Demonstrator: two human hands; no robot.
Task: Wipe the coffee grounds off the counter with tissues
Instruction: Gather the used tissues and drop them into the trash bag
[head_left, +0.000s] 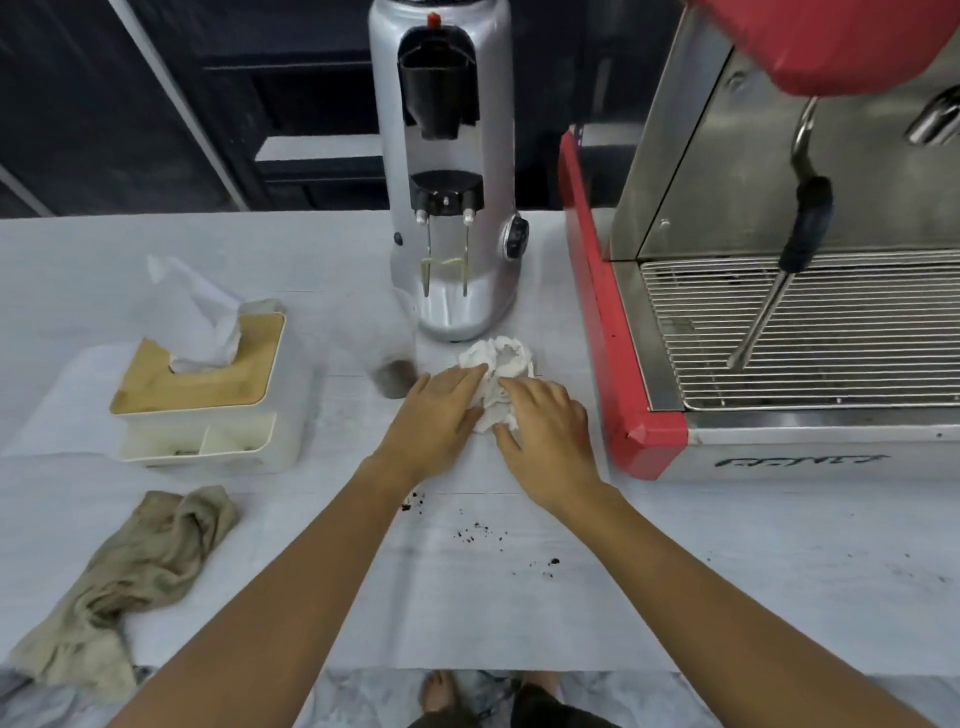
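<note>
A crumpled white tissue wad (501, 364) lies on the white counter (727, 545) just in front of the silver coffee grinder (447, 171). My left hand (436, 415) rests flat on the tissue's left side with its fingers straight. My right hand (545, 431) presses on the tissue's right side, with its fingers bent over the wad. Dark coffee grounds (480, 532) are scattered on the counter behind my hands, between my forearms. More specks (550, 564) lie farther toward the front edge.
A tissue box (208, 395) with a wooden lid stands at the left, with a tissue sticking up. A crumpled tan cloth (124, 577) lies at front left. A clear cup (387, 348) holding some grounds stands beside the grinder. The red espresso machine (779, 312) fills the right.
</note>
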